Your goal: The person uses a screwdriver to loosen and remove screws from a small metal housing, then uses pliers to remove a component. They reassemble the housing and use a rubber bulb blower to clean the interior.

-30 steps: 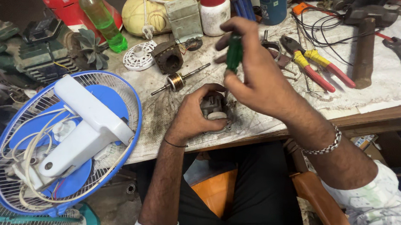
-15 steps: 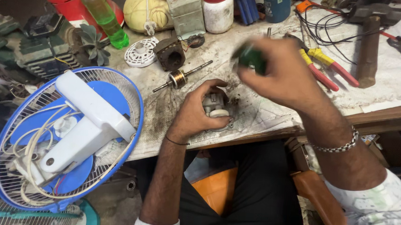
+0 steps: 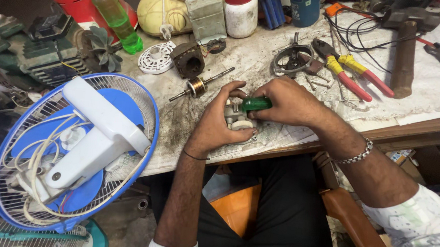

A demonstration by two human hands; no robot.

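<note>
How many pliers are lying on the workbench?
2, side by side right of the right hand: yellow-handled pliers and red-handled pliers, handles crossing. Clutter at the bench's far edge could hide more.

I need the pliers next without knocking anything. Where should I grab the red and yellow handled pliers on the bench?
Take the pliers by the two handles, coming from the bench's front edge at the right. The handles splay toward that side with bare paper around them, while the dark jaws point back toward the metal ring and loose parts.

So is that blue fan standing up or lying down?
Lying down. The blue fan rests face-down beside the workbench, its white stand and cord on top.
</note>
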